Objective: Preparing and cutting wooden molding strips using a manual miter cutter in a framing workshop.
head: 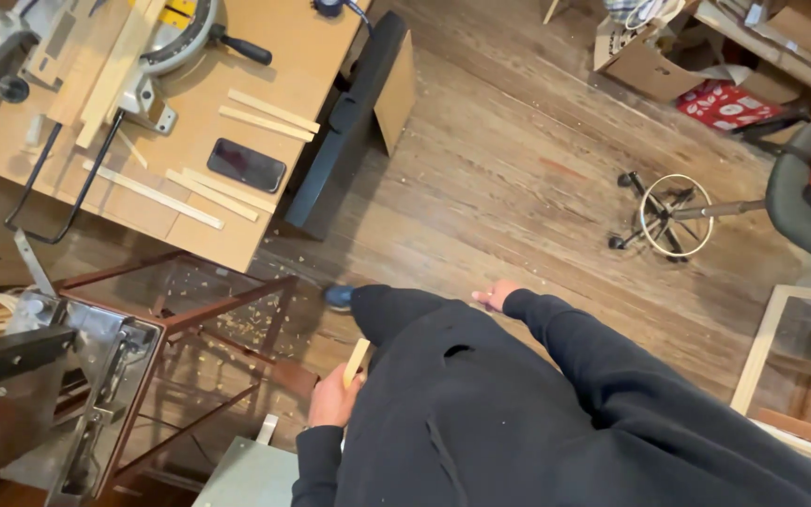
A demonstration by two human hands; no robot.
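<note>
Pale wood is gripped in the left hand: a short strip, held upright by closed fingers at its lower end, its upper end seen against the dark trouser leg. The right hand is held out over the floor with nothing seen in it; how far its fingers are spread cannot be told, since only part of the hand shows past the black sleeve. A dark shoe is planted on the planks, where wood chips are scattered. A workbench of tan board is seen at the upper left, with a mitre saw at its far edge and a long board laid across the saw. A black phone lies near the bench's near edge, and loose slats are strewn around it. A dark case is leaned against the bench's right edge. Below the bench, a rust-coloured metal stand is set beside a steel machine at the left edge of the view. A stool base with a metal ring lies on the floor at the right, near a grey chair and a cardboard box.
</note>
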